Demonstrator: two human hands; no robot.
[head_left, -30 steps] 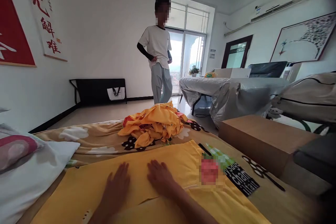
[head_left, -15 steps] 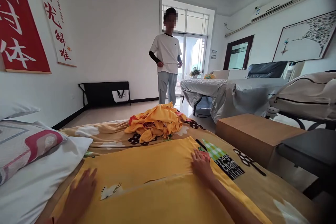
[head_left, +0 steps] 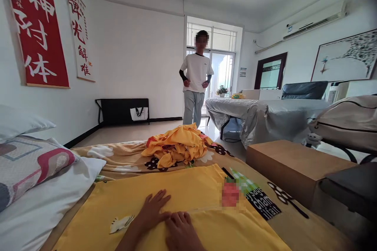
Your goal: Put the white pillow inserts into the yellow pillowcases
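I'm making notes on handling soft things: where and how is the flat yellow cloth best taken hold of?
Probably by pinching its far right corner, coming in from the far side. The yellow cloth is spread flat over the patterned blanket, so an outer corner seems easier to get under than the middle, where the left hand and right hand rest.

Yellow cloth [head_left: 196,196] runs off the bottom.
Blurry squares hide its red print [head_left: 230,194]; the left edge cuts off the patterned pillow [head_left: 32,166].
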